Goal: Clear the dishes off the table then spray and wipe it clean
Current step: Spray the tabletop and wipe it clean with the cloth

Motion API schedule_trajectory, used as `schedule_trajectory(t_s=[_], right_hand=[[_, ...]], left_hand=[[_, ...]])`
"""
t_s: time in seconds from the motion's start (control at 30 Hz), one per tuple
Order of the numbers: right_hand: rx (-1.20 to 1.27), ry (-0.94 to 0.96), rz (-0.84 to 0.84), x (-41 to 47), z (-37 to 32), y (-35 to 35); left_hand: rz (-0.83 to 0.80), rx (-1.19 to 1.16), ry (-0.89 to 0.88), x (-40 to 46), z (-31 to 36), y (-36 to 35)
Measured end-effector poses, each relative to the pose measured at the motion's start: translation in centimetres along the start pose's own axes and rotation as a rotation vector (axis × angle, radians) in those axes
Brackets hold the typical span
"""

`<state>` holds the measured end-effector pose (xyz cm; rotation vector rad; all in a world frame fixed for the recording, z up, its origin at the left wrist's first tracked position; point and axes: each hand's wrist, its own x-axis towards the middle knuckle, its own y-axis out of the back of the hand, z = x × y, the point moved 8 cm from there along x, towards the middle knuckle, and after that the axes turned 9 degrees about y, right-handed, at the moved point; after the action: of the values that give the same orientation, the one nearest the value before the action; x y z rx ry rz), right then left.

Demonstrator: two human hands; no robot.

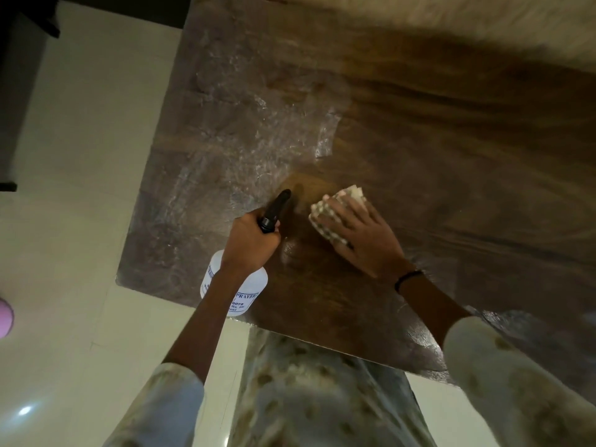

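A brown wooden table [403, 130] fills the upper right of the head view, its left half covered in wet streaks. My left hand [250, 240] grips the neck of a white spray bottle [233, 285] with a black nozzle pointing at the table's middle. To its right, my right hand [361, 237] lies flat with straight fingers on a folded checkered cloth [329, 209], pressing it onto the tabletop. No dishes are in view on the table.
Pale tiled floor [80, 221] lies left of the table and below its near edge. A pink object [4, 317] shows at the far left edge. Dark furniture [19, 75] stands at the upper left.
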<state>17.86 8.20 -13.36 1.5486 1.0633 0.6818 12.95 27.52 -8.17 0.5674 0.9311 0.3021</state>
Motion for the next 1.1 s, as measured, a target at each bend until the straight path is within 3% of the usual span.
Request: schedule_trajectory(t_s=[0.1,0.23,0.4,0.53,0.77,1.1], right_hand=[[-0.020,-0.169,0.028,2.5,3.8,1.3],[0.030,-0.279,0.098,8.7,2.3,1.4],[0.033,-0.060,0.076,8.7,-4.1,-0.1],[-0.040,0.078,0.026,4.0,-2.1,-0.4],[0.027,-0.323,0.091,3.9,7.6,2.3],[0.039,-0.324,0.086,4.3,8.2,2.1]], left_hand=[[-0.010,-0.009,-0.008,0.7,0.4,0.2],[-0.050,-0.008,-0.024,1.6,1.1,0.2],[-0.072,0.042,-0.046,2.9,2.7,0.7],[-0.131,0.030,-0.044,4.1,4.0,0.7],[-0.222,0.052,-0.084,6.1,7.7,-0.7],[-0.241,0.113,-0.133,8.0,10.3,-0.7]])
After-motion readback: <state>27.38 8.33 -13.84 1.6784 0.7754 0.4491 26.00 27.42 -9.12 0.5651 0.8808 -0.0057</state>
